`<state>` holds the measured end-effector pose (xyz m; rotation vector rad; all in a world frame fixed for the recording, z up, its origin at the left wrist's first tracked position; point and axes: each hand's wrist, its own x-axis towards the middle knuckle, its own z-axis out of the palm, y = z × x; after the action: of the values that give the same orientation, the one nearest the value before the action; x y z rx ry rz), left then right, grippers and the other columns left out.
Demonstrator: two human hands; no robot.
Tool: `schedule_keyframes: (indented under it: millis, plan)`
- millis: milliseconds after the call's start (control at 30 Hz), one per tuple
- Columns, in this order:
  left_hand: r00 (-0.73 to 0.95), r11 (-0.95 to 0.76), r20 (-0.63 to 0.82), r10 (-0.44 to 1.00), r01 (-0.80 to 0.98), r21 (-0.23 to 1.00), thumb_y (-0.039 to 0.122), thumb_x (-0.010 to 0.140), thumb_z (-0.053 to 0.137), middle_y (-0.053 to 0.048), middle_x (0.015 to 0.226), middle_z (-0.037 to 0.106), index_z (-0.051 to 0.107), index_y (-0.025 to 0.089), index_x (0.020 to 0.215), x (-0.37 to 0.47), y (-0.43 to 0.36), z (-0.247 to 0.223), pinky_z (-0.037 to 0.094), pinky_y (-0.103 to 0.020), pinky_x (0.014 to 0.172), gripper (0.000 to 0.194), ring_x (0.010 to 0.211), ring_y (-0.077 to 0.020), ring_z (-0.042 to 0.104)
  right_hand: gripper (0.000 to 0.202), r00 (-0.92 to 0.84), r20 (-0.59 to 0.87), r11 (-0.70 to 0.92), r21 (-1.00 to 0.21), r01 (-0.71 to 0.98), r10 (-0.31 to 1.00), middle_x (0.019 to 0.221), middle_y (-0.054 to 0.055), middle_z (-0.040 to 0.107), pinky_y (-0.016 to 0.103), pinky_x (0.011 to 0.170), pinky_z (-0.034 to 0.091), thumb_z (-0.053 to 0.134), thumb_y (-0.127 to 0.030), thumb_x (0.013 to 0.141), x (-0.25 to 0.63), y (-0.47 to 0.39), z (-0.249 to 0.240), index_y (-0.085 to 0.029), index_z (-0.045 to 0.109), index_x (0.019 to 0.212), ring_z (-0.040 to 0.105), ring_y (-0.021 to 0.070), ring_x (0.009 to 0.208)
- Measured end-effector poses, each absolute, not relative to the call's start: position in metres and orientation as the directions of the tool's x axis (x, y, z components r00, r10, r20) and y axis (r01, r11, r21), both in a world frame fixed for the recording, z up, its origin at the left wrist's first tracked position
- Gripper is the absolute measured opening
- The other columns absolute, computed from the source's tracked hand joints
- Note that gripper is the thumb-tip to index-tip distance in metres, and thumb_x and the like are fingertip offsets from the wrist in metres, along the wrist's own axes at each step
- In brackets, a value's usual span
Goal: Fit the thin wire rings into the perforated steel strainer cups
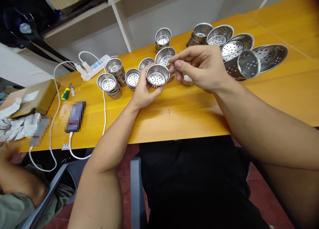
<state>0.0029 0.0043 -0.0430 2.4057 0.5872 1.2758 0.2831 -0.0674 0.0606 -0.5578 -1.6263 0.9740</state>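
Observation:
My left hand (pixel 142 91) grips a small perforated steel strainer cup (pixel 157 75) from below, mouth facing up, just above the yellow wooden table (pixel 189 116). My right hand (pixel 199 66) hovers at the cup's right rim, with thumb and fingertips pinched together; whether they hold anything small I cannot tell. A thin wire ring (pixel 162 106) lies on the table below the cup.
Several small strainer cups (pixel 109 84) are stacked behind and left of my hands; larger strainer baskets (pixel 245 61) lie at the right. A power strip (pixel 93 66), screwdriver (pixel 65 93), phone (pixel 75 116) and cardboard box (pixel 37 97) sit left. Another person's arm (pixel 17 179) is at the lower left.

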Motion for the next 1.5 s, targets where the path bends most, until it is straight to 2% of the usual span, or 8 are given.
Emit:
schedule_keyframes:
  millis: [67, 167, 333, 667, 867, 1067, 1267, 1500]
  plan:
    - [0.48, -0.845, 0.7, 0.528, 0.217, 0.488, 0.075, 0.105, 0.084, -0.014, 0.179, 0.057, 0.031, 0.043, 0.186, 0.002, 0.005, -0.043, 0.054, -0.069, 0.146, 0.102, 0.171, -0.0401, 0.062, 0.051, -0.254, 0.543, 0.53, -0.839, -0.124, 0.8, 0.096, 0.009, 0.091, 0.047, 0.067, 0.062, 0.11, -0.072, 0.09, 0.281, -0.065, 0.058, -0.03, 0.089, 0.111, 0.069, 0.0216, 0.068]
    - [0.452, -0.833, 0.703, 0.548, 0.217, 0.51, 0.077, 0.098, 0.092, -0.012, 0.167, 0.063, 0.042, 0.04, 0.177, 0.0, 0.004, -0.042, 0.056, -0.069, 0.143, 0.101, 0.161, -0.0394, 0.068, 0.054, -0.214, 0.542, 0.523, -0.84, -0.142, 0.813, 0.084, 0.003, 0.087, 0.045, 0.06, 0.06, 0.118, -0.051, 0.083, 0.279, -0.059, 0.052, -0.031, 0.084, 0.119, 0.071, 0.0212, 0.061]
    - [0.455, -0.827, 0.705, 0.544, 0.15, 0.542, 0.081, 0.097, 0.093, -0.011, 0.161, 0.063, 0.04, 0.039, 0.172, 0.001, 0.005, -0.041, 0.058, -0.065, 0.14, 0.101, 0.152, -0.0351, 0.071, 0.046, -0.163, 0.513, 0.503, -0.858, -0.101, 0.843, 0.081, 0.003, 0.085, 0.042, 0.053, 0.054, 0.11, -0.033, 0.081, 0.278, -0.051, 0.045, -0.029, 0.087, 0.12, 0.071, 0.0224, 0.057]
    - [0.473, -0.794, 0.653, 0.591, 0.202, 0.573, 0.082, 0.099, 0.091, -0.01, 0.156, 0.071, 0.042, 0.036, 0.166, 0.006, -0.007, -0.037, 0.068, -0.057, 0.128, 0.096, 0.144, -0.0313, 0.08, 0.043, -0.114, 0.492, 0.501, -0.861, 0.081, 0.863, 0.077, 0.0, 0.071, 0.043, 0.064, 0.062, 0.108, -0.058, 0.088, 0.271, -0.064, 0.045, -0.036, 0.082, 0.114, 0.059, 0.0221, 0.067]
    - [0.509, -0.792, 0.624, 0.594, 0.23, 0.566, 0.087, 0.098, 0.085, -0.015, 0.167, 0.07, 0.048, 0.033, 0.171, 0.006, -0.005, -0.038, 0.061, -0.064, 0.139, 0.098, 0.156, -0.0374, 0.074, 0.051, -0.158, 0.531, 0.546, -0.835, 0.068, 0.832, 0.078, 0.004, 0.072, 0.044, 0.061, 0.053, 0.101, -0.08, 0.094, 0.268, -0.065, 0.044, -0.033, 0.081, 0.099, 0.063, 0.027, 0.073]
    - [0.494, -0.795, 0.635, 0.594, 0.243, 0.555, 0.09, 0.1, 0.083, -0.014, 0.168, 0.067, 0.039, 0.037, 0.176, 0.007, -0.003, -0.042, 0.064, -0.06, 0.136, 0.103, 0.157, -0.0349, 0.075, 0.059, -0.152, 0.543, 0.563, -0.798, 0.213, 0.826, 0.068, 0.002, 0.063, 0.042, 0.056, 0.045, 0.095, -0.09, 0.094, 0.269, -0.071, 0.044, -0.032, 0.091, 0.104, 0.053, 0.0239, 0.067]
    - [0.483, -0.795, 0.638, 0.6, 0.267, 0.545, 0.088, 0.091, 0.095, -0.013, 0.164, 0.068, 0.037, 0.039, 0.178, 0.012, -0.009, -0.04, 0.065, -0.062, 0.134, 0.115, 0.153, -0.0354, 0.076, 0.038, -0.163, 0.57, 0.59, -0.745, 0.311, 0.806, 0.069, 0.001, 0.064, 0.042, 0.066, 0.047, 0.091, -0.068, 0.107, 0.264, -0.069, 0.032, -0.03, 0.095, 0.11, 0.052, 0.023, 0.067]
    - [0.463, -0.793, 0.648, 0.606, 0.279, 0.542, 0.091, 0.086, 0.097, -0.012, 0.16, 0.07, 0.043, 0.037, 0.172, 0.015, -0.009, -0.041, 0.066, -0.06, 0.131, 0.114, 0.149, -0.0347, 0.078, 0.016, -0.143, 0.572, 0.583, -0.742, 0.331, 0.808, 0.068, -0.001, 0.06, 0.043, 0.07, 0.046, 0.093, -0.045, 0.106, 0.26, -0.069, 0.028, -0.03, 0.094, 0.111, 0.052, 0.0235, 0.067]
